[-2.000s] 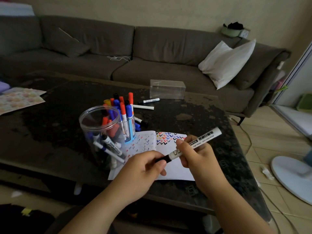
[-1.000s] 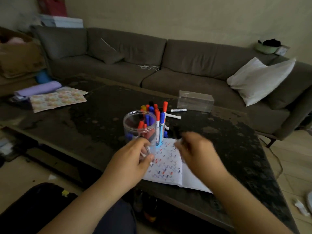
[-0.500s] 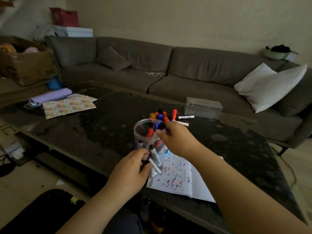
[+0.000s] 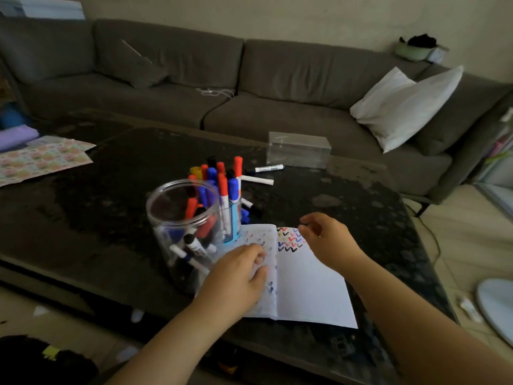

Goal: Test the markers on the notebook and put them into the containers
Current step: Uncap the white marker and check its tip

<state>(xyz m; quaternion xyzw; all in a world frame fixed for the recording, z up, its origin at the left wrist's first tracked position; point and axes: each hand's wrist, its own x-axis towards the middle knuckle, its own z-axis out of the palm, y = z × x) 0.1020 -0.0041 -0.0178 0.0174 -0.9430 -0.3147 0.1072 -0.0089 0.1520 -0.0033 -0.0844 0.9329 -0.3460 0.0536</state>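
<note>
An open notebook (image 4: 311, 290) with coloured zigzag test marks lies at the table's near edge. My left hand (image 4: 238, 276) rests on its left page, fingers loosely bent, holding nothing. My right hand (image 4: 324, 237) hovers over the top of the right page, fingers relaxed and empty. A clear round jar (image 4: 180, 232) with several markers stands left of the notebook. Behind it a blue holder (image 4: 234, 218) carries upright red, blue and black markers. Two white markers (image 4: 265, 168) (image 4: 256, 179) lie loose farther back.
A clear rectangular box (image 4: 298, 148) stands at the table's far side. Patterned paper (image 4: 41, 159) lies at the far left of the dark table (image 4: 111, 190). A grey sofa with a white pillow (image 4: 402, 104) runs behind. A white fan base (image 4: 497, 307) sits on the floor, right.
My right hand dropped the black marker into the clear jar and pulled back over the notebook, empty. My left hand moved from the jar onto the left page.
</note>
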